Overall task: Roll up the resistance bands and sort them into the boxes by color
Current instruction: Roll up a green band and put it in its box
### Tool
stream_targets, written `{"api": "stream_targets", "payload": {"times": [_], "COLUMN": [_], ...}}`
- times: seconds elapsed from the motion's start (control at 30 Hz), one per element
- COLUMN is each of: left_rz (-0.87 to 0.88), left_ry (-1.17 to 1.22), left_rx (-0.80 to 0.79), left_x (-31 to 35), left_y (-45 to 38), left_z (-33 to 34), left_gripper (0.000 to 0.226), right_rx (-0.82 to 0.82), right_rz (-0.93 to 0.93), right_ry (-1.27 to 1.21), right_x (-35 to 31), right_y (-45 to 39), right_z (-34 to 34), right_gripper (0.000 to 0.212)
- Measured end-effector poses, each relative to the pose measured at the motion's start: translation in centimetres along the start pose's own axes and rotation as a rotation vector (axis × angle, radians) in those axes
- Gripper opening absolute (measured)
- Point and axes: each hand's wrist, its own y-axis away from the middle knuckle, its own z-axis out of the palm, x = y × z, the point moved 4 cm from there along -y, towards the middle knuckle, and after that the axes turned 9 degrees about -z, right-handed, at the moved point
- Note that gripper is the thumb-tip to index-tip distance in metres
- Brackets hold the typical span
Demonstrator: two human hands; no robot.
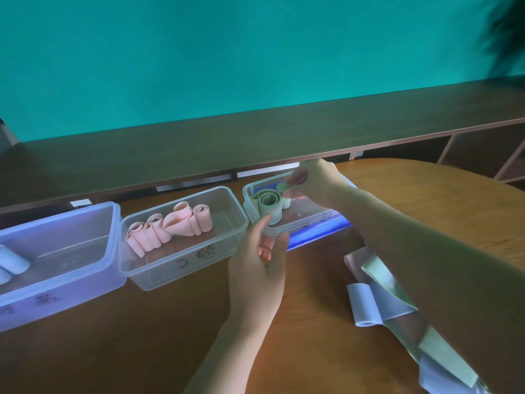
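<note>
A small rolled green resistance band (281,186) is pinched by the right hand (311,182) over the far-right clear plastic box (312,220), beside loosened green rolls (267,204). The left hand (260,268), fingers loosely curled, is held empty just beside that box's near rim. Being soft, light and springy, the band is best gripped across its coil to prevent unrolling.

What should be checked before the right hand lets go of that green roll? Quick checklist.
1. Right hand pinches small green roll: ok.
2. Roll is over the right box, which holds green rolls: ok.
3. Roll wound tight: cannot tell, blurred.
4. Left hand clear of the drop spot: ok, at the box's near corner.
5. Middle box holds only pink rolls: ok.
6. Unrolled bands left: not ok.
</note>
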Motion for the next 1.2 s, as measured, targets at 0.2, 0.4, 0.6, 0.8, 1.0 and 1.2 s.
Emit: {"api": "stream_targets", "payload": {"times": [0.2,0.4,0.6,0.8,1.0,1.2], "left_rz": [0.005,0.007,0.003,0.006,0.009,0.012], "left_ry": [0.001,-0.002,-0.015,-0.023,-0.027,-0.032], "left_rx": [-0.006,-0.011,-0.017,-0.018,-0.023,-0.02], "left_x": [0.02,-0.02,0.09,0.08,0.05,-0.06], "left_y": [0.1,0.04,0.01,0.01,-0.04,-0.15], "left_z": [-0.01,0.04,-0.05,-0.06,-0.06,0.01], "left_gripper": [0.041,0.043,0.044,0.044,0.044,0.044], "right_rx": [-0.033,-0.042,-0.088,-0.118,-0.107,-0.102], "right_rz": [-0.019,-0.018,0.071,0.032,-0.035,-0.012], "right_ry": [-0.014,-0.018,-0.091,-0.013,0.039,0.06], "right_x": [0.06,0.11,0.43,0.14,-0.18,-0.25], "right_y": [-0.09,-0.08,-0.24,-0.14,0.15,0.08], "right_z": [0.22,0.15,0.47,0.6,0.41,0.49], "right_gripper": [0.029,0.032,0.026,0.027,0.028,0.027]}}
